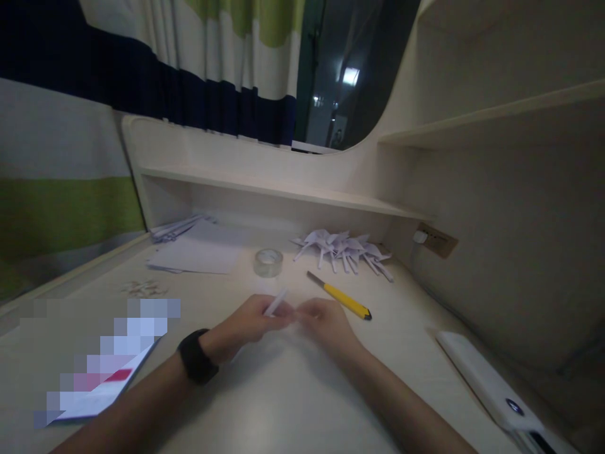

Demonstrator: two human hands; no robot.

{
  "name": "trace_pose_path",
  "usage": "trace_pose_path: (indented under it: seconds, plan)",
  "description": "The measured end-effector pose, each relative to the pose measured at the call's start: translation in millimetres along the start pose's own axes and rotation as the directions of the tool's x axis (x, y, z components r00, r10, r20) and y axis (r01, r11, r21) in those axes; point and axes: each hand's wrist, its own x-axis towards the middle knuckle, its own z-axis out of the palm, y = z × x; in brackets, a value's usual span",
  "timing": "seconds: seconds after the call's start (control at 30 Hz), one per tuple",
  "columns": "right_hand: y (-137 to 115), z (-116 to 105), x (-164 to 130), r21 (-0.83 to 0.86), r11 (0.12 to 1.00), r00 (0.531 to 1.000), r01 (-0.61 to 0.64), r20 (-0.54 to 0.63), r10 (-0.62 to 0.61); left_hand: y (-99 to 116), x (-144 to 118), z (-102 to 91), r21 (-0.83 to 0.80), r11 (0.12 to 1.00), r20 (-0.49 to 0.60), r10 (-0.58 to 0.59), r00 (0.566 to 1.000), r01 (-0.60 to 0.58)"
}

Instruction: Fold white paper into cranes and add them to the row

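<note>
My left hand (265, 316), with a dark band on its wrist, is closed around a thin white paper stick (276, 302), whose upper end pokes out above the fingers. My right hand (327, 318) meets it fingertip to fingertip, pinched together. Whatever lies between the touching fingers is blurred and too small to name. Just beyond the hands stands a roll of clear tape (268, 263). A yellow utility knife (345, 299) lies right of it, blade out. Several folded paper pinwheels (340, 246) with white sticks are heaped at the back right.
Sheets of white paper (201, 249) lie at the back left, near small pale pieces (144, 289). A lit screen (108, 378), partly pixelated, rests at the front left. At right are a white case-like object (486, 372) and a wall socket (437, 239) with a cable. A shelf (274, 189) runs behind.
</note>
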Motion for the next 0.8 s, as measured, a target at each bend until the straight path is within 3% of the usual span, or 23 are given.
trace_pose_path:
  seconds: [0.2, 0.5, 0.57, 0.7, 0.8]
  plan:
    - [7.2, 3.8, 0.7, -0.003, 0.998, 0.997, -0.07, 0.023, 0.07, -9.9, 1.0, -0.5, 0.043, 0.987, 0.063, 0.15, 0.987, -0.153]
    - [14.6, 6.6, 0.2, -0.049, 0.998, 0.998, -0.042, 0.049, 0.044, -14.0, 1.4, -2.2, 0.051, 0.979, 0.087, 0.195, 0.977, -0.2]
    - [14.2, 6.7, -0.4, -0.063, 0.998, 0.999, -0.016, 0.038, 0.019, -16.1, 2.3, -1.5, 0.021, 0.986, 0.068, 0.166, 0.984, -0.167]
    - [9.2, -0.3, -0.1, -0.071, 0.993, 0.996, 0.091, 0.031, -0.089, -16.1, 0.2, -2.9, -0.061, 0.998, 0.025, -0.006, 1.0, 0.007]
    - [2.9, -12.4, 2.1, 0.038, 0.98, 0.98, 0.194, 0.031, -0.195, -14.1, -3.6, -7.3, -0.122, 0.991, 0.013, -0.055, 0.998, 0.057]
